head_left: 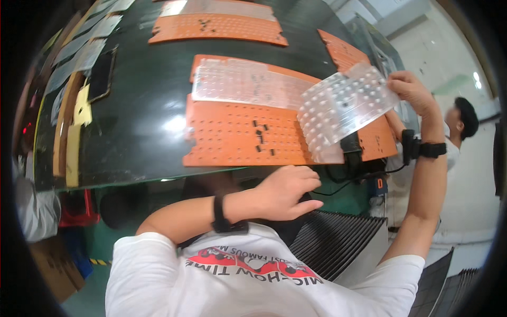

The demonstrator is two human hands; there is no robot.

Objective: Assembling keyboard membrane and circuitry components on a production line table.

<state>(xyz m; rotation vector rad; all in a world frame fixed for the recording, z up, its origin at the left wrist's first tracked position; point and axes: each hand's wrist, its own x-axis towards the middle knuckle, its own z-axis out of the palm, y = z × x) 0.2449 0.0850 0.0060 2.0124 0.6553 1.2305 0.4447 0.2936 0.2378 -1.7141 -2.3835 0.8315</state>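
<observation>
Right hand [411, 94] pinches a clear dimpled sheet [351, 108], tilted over the orange board's [224, 132] right end. Left hand [285, 193] empty, fingers loose. Second sheet [232, 84] already lies flat; held one doesn't yet.

On the table [142, 116] before me lies a near board [216, 124], one sheet [227, 84] on its far half; behind, a far board [237, 30]; left, a phone [103, 75]; right, in my right fingers [400, 84], a second sheet [364, 108].

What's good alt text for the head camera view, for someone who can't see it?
A person's right hand holds a clear, bumpy plastic sheet over an orange perforated board on a dark table. The left hand is near the table's front edge.
</observation>
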